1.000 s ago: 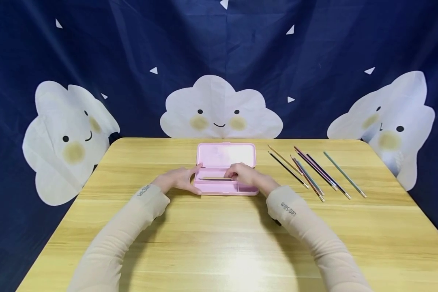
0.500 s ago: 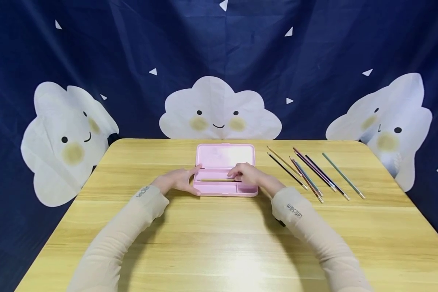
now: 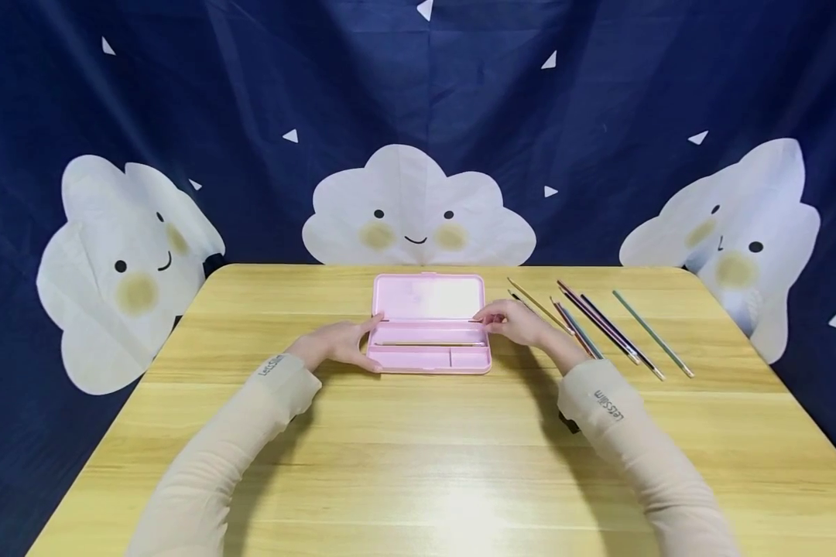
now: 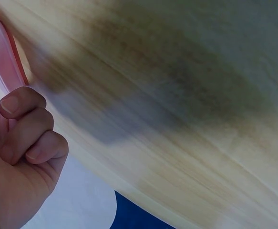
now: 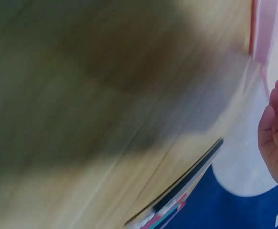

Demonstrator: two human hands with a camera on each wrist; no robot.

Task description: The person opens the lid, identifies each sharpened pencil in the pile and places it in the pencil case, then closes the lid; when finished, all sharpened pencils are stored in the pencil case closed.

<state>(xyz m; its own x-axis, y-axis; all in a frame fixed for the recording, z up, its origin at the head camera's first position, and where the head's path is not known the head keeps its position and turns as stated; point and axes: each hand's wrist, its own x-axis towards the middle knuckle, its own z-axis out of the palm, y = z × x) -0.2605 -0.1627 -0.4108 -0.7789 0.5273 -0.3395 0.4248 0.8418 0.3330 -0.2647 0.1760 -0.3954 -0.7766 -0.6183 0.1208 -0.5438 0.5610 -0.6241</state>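
A pink pencil case (image 3: 418,360) lies on the table with its lid (image 3: 428,298) folded back. One pencil (image 3: 428,344) lies lengthwise in the case's long back compartment. My left hand (image 3: 337,344) holds the case at its left end, thumb at the front corner and index finger near the hinge. In the left wrist view, the other fingers (image 4: 29,136) are curled beside the pink edge. At the case's right end, my right hand (image 3: 519,321) has its fingertips by the hinge corner, with nothing visible in it. Its fingers (image 5: 272,119) are loosely bent in the right wrist view.
Several pencils (image 3: 609,325) lie slanted on the wooden table (image 3: 418,449) right of the case. The right forearm partly covers some of them. A teal pencil (image 3: 653,333) lies farthest right. Behind the table hangs a dark blue cloth (image 3: 251,93) with white clouds.
My right hand has let go of the pencil in the case and moved right, to the case's right end. The left hand has kept its place.
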